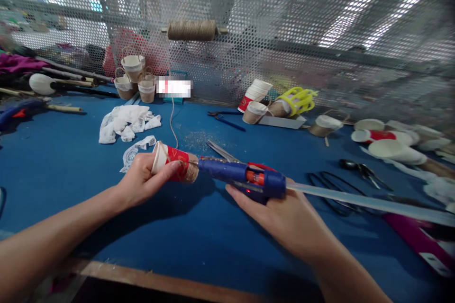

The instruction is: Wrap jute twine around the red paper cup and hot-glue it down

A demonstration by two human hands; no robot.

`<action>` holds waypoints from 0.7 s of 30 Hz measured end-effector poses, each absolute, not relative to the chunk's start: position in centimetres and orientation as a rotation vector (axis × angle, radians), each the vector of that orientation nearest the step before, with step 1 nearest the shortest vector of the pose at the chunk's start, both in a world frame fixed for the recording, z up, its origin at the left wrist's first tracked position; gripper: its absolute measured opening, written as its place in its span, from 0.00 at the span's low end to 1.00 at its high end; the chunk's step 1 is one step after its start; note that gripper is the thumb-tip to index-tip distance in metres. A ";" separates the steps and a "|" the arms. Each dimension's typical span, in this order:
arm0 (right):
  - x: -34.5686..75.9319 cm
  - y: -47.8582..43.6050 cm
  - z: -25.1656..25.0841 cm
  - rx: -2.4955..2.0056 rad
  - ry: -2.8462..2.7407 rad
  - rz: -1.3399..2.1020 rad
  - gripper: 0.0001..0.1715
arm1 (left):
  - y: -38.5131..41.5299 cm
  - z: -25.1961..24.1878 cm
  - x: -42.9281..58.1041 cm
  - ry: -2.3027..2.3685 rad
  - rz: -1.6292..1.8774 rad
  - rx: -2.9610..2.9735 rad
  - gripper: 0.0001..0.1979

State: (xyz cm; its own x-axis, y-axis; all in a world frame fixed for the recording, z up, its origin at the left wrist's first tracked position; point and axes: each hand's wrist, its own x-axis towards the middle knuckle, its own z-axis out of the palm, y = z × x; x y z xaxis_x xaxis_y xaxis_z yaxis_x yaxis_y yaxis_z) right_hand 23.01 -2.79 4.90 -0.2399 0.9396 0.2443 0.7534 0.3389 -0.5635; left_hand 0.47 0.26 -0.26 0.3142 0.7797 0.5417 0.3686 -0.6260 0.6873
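Observation:
A red and white paper cup (174, 163) lies tilted on its side in my left hand (142, 177), whose fingers wrap round it. Twine circles the cup's base end, and a strand runs from it up toward the back. My right hand (284, 220) grips a blue hot glue gun (231, 173) with a long clear glue stick (355, 201) out of its rear. The gun's nozzle is at the twine-wrapped end of the cup; whether it touches, I cannot tell. Scissors (222, 151) lie behind the gun, partly hidden by it. Lace pieces (124, 120) lie beyond my left hand.
A twine spool (192, 31) hangs on the perforated metal screen. Small twine-wrapped baskets (133, 67) are stacked at back left. Pliers (227, 120), stacked cups (259, 90) and a yellow plastic piece (296, 100) stand farther back. A black cable (330, 194) and keys (362, 170) lie right.

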 end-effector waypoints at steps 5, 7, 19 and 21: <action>23.7 -2.4 5.6 -1.544 -1.915 0.716 0.09 | 0.5 -0.5 0.5 1.099 1.231 2.078 0.17; 24.3 -1.5 5.5 -1.512 -1.783 0.856 0.12 | 0.5 -0.5 0.6 1.128 1.213 2.054 0.18; 27.5 9.3 1.8 -1.903 -1.506 0.678 0.19 | 0.6 -0.6 0.8 1.169 1.168 1.971 0.19; 27.8 10.3 1.0 -1.987 -1.555 0.625 0.20 | 0.6 -0.7 0.9 1.154 1.161 1.974 0.19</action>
State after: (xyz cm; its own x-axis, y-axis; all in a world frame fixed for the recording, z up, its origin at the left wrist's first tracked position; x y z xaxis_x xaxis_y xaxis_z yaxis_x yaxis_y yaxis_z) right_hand 27.81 10.34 1.01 0.2285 0.9730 -0.0321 0.7248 -0.1920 -0.6617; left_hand 0.93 0.60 -0.66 0.2511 0.8839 0.3946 0.3896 -0.4654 0.7947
